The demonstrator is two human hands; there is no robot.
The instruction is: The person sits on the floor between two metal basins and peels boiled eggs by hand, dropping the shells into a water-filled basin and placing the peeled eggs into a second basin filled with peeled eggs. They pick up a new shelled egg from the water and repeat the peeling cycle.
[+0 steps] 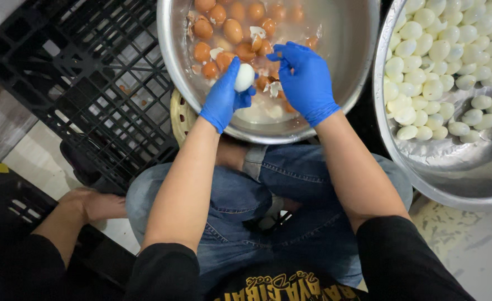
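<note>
Left hand (223, 95), blue-gloved, fingers curled around a peeled white egg (244, 77). Right hand (306, 78), just beside it, fingertips pinched together over shell fragments (272, 87). Beyond both: brown unpeeled eggs (232, 28) in the steel bowl (357, 50).

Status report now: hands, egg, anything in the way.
Left hand grips a peeled egg over the water bowl. Right hand pinches a shell scrap. Nothing in the way.

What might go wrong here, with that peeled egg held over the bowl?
The wet egg sits in just the gloved left hand; it may slip into the shell-strewn water of the bowl. Shell bits near the right hand could cling to it and end up among the peeled eggs.
</note>
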